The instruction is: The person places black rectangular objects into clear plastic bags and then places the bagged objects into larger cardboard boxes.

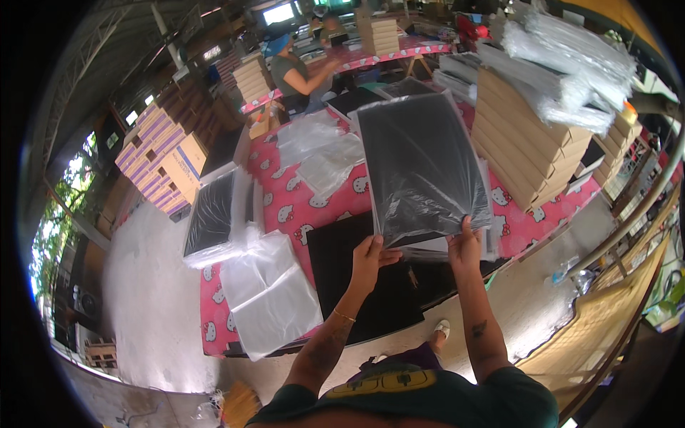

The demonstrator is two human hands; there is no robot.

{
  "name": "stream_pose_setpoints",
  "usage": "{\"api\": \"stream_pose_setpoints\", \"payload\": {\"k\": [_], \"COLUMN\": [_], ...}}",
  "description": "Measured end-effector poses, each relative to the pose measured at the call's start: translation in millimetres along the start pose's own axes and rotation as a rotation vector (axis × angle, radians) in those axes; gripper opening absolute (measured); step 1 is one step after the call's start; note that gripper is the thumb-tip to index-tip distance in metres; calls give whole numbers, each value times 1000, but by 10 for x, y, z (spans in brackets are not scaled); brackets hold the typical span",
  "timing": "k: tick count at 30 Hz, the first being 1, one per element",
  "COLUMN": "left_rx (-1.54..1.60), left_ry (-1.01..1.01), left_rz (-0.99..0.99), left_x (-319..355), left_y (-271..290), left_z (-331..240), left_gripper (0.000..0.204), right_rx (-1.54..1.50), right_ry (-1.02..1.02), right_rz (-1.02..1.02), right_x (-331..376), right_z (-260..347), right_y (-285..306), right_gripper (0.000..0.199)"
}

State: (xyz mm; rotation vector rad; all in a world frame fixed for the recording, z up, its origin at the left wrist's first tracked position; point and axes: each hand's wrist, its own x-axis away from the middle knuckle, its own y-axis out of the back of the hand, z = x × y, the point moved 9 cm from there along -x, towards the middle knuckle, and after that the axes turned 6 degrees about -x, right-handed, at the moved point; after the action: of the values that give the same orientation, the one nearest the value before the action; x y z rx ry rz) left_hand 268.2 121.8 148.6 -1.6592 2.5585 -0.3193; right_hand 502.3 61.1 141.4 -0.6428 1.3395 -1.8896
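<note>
A black rectangular panel [421,153] lies inside a transparent plastic bag [428,220] on the table in front of me. The bag's near edge is wrinkled and glossy. My left hand [372,258] grips the near left corner of the bag, thumb on top. At the near right, my right hand [465,246] is closed on the same edge, thumb pressed on the plastic. Beneath my hands spreads a flat black sheet [342,274]. To the left are a pile of flat plastic bags [270,292] and a stack of bagged black panels [212,214].
Loose plastic bags [321,153] lie on the pink patterned table cover [282,192]. Brown cartons [524,146] stand at the right, topped with plastic-wrapped bundles [564,60]. More boxes [160,153] are piled at the left. A co-worker [296,75] is at the far table.
</note>
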Motion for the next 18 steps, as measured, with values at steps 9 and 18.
{"api": "stream_pose_setpoints", "payload": {"k": [9, 18], "left_rx": [-7, -1154], "left_ry": [115, -351], "left_rz": [-42, -607], "left_x": [612, 1783], "left_y": [649, 2450], "left_z": [298, 24], "left_gripper": [28, 22], "right_rx": [-108, 41], "right_ry": [82, 102], "right_rz": [-123, -279], "right_x": [611, -13], "right_z": [-449, -77], "right_y": [413, 1308], "right_gripper": [34, 30]}}
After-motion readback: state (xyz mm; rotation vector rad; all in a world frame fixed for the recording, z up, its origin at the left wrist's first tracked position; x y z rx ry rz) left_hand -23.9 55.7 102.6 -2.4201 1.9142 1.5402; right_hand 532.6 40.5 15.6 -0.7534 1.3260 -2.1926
